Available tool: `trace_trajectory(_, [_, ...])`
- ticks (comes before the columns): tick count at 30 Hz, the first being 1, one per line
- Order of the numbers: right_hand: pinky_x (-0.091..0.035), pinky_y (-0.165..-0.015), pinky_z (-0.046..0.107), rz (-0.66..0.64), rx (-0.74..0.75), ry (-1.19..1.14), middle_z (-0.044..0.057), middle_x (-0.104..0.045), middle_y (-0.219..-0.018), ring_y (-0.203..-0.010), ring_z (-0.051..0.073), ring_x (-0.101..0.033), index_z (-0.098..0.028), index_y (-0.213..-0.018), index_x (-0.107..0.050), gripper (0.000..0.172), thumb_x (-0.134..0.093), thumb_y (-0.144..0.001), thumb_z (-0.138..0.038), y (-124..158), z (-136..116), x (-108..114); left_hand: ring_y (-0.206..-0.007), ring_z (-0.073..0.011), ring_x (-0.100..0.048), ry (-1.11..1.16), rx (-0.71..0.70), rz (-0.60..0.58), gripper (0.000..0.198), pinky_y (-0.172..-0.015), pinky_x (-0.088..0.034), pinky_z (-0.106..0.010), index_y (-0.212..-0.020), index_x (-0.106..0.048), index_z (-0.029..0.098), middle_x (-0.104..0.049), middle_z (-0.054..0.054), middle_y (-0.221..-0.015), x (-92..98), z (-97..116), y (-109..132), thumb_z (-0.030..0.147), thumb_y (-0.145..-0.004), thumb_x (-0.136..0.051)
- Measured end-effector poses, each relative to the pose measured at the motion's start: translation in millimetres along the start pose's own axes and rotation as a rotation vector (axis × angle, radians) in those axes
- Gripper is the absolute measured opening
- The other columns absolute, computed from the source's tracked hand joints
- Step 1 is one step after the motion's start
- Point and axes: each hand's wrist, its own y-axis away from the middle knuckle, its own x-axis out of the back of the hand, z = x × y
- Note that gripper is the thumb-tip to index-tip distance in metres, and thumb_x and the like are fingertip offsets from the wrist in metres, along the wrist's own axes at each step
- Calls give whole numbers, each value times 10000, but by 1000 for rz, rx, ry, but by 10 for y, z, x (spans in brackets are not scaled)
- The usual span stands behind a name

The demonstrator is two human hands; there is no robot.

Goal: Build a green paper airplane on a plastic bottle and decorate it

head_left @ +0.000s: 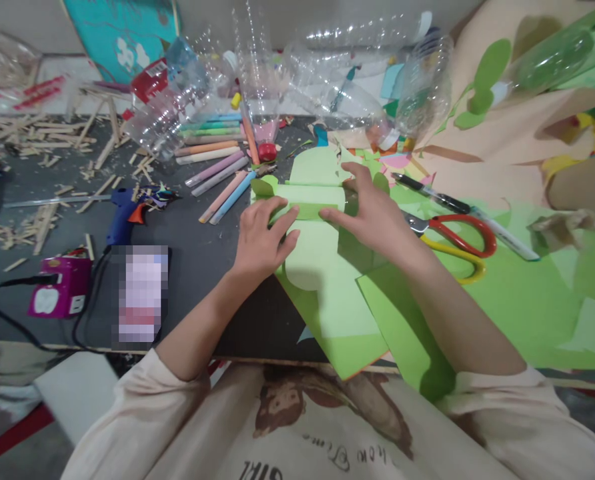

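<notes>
A light green paper cut-out (310, 253) with rounded ends lies in front of me, with a folded band across its middle. My left hand (265, 235) holds the left end of this band, fingers bent and the thumb apart from the paper's fold. At the right end my right hand (370, 210) has its thumb on the band's near edge and its fingers on the far side. Parts of the fold are hidden under both hands. A small leaf-shaped green piece (263, 189) shows beyond my left fingers. Larger green sheets (350, 357) lie underneath.
Red and yellow scissors (465, 237), a black pen (430, 192) and a marker (507, 237) lie right. Left are a blue glue gun (121, 217), a purple box (61, 288) with cables, a phone (143, 293) and wood sticks. Felt pens (222, 170) and clear bottles (342, 93) lie behind.
</notes>
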Motion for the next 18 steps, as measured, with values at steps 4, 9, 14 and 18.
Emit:
trace_trajectory(4, [-504,-796,508,-2,14,10,180,-665,-1152,-1036,389,-629,-189,-1382,-404,711,-470,-861,-669,-9,-5,12,-1165,-237,-542,30,17,-35,381,-1022,-392,-366,-1229,-625,208,-642,-121,-1200,17,-9,-7,380,-1012,-363])
trace_trajectory(9, [-498,-792,485,57,30,75,170,-692,-1100,-979,364,-639,-171,-1320,-480,642,-359,-918,-657,-3,-38,-3,-1203,-237,-544,88,46,-82,421,-1045,-386,-378,-1253,-631,229,-638,-116,-1260,31,-37,12,391,-1020,-321])
trace_trajectory(14, [-493,-794,461,71,42,115,155,-708,-1063,-967,353,-650,-183,-1343,-471,734,-287,-901,-739,-2,-28,-23,-1251,-238,-526,58,15,-103,464,-1068,-360,-371,-1310,-620,270,-606,-109,-1355,43,-30,1,430,-1024,-291])
trace_trajectory(18, [-488,-797,457,66,40,147,144,-712,-1056,-941,342,-654,-193,-1342,-473,738,-248,-904,-743,-7,-36,-24,-1321,-253,-478,75,29,-157,504,-1104,-314,-360,-1411,-533,258,-546,-125,-1438,52,-2,-21,473,-1014,-307])
